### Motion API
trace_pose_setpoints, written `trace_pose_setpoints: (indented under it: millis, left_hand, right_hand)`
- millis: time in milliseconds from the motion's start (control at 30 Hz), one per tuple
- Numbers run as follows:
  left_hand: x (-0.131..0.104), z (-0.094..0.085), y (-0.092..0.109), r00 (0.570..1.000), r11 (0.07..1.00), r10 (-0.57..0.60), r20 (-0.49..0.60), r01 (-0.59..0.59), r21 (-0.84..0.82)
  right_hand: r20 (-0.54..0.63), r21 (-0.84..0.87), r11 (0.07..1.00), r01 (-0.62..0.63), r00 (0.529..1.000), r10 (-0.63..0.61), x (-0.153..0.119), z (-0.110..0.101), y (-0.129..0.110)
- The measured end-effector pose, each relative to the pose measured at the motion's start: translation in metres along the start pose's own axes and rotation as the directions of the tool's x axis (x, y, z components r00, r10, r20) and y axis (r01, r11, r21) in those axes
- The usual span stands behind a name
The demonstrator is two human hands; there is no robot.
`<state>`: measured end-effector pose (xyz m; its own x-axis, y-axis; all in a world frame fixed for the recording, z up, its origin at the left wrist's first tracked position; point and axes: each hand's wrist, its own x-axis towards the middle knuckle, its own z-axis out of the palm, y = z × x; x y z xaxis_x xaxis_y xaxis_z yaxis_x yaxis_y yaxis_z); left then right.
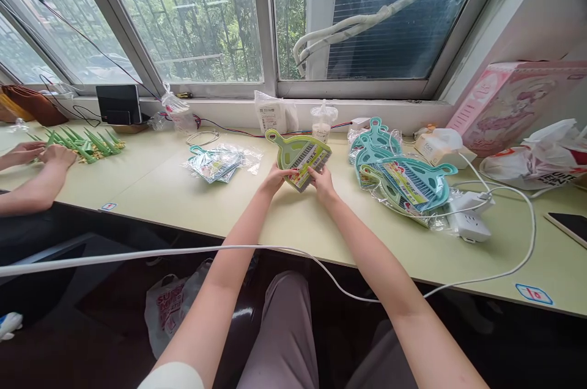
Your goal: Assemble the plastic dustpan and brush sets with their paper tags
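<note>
The green dustpan (290,145) with its printed card (302,172) sits between the two hands, just above the surface (151,178), its looped handle pointing up and to the left; the left hand (274,179) grips its lower left edge, and the right hand (323,183) holds the card's lower right side, thumb across the front; a pile of blue-green dustpans (440,180) lies to the right of the right hand, apart from it; a smaller pile of wrapped packs (214,164) lies beyond the left hand, to its left.
</note>
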<state>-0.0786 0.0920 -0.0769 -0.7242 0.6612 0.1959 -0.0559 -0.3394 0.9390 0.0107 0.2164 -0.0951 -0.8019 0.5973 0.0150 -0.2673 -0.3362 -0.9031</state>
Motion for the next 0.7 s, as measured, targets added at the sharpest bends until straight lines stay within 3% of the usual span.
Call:
trace_pose_setpoints:
  millis: [133, 200, 267, 333, 367, 433, 500, 600, 667, 700]
  left_hand:
    - [0.006, -0.008, 0.0, 0.997, 0.986, -0.039, 0.066, 0.027, 0.167]
    - [0.009, -0.015, 0.0, 0.999, 0.903, 0.006, -0.048, 0.016, 0.43]
    - [0.01, -0.024, 0.0, 0.965, 0.73, 0.133, -0.225, 0.058, 0.681]
    - [0.008, -0.033, -0.002, 0.897, 0.512, 0.24, -0.37, 0.207, 0.834]
    - [0.006, -0.036, -0.004, 0.877, 0.405, 0.248, -0.411, 0.291, 0.866]
    - [0.003, -0.039, -0.006, 0.875, 0.187, 0.197, -0.442, 0.409, 0.893]
    - [0.001, -0.036, -0.007, 0.912, 0.081, 0.12, -0.391, 0.384, 0.92]
    - [0.001, -0.026, -0.005, 0.977, 0.131, 0.1, -0.19, 0.177, 0.976]
    - [0.002, -0.021, -0.002, 0.986, 0.092, 0.107, -0.128, 0.118, 0.989]
    - [0.002, -0.02, 0.0, 0.983, 0.038, 0.108, -0.15, 0.146, 0.988]
  right_hand:
    - [-0.101, 0.104, 0.994, -0.047, 0.993, 0.058, 0.0, -0.003, -0.004]
    - [-0.143, 0.108, 0.993, -0.055, 0.987, 0.07, 0.002, -0.009, -0.008]
    - [-0.184, 0.093, 0.994, -0.059, 0.98, 0.075, 0.004, -0.015, -0.012]
    - [-0.219, 0.08, 0.995, -0.06, 0.973, 0.076, 0.007, -0.021, -0.014]
    - [-0.235, 0.079, 0.995, -0.061, 0.969, 0.079, 0.008, -0.024, -0.015]
    - [-0.255, 0.081, 0.995, -0.061, 0.964, 0.08, 0.009, -0.028, -0.017]
    - [-0.275, 0.075, 0.995, -0.06, 0.958, 0.078, 0.011, -0.03, -0.018]
    - [-0.291, 0.052, 0.997, -0.054, 0.954, 0.067, 0.013, -0.032, -0.02]
    - [-0.287, 0.037, 0.998, -0.049, 0.956, 0.057, 0.014, -0.034, -0.02]
    - [-0.289, 0.028, 0.999, -0.045, 0.956, 0.051, 0.016, -0.035, -0.019]
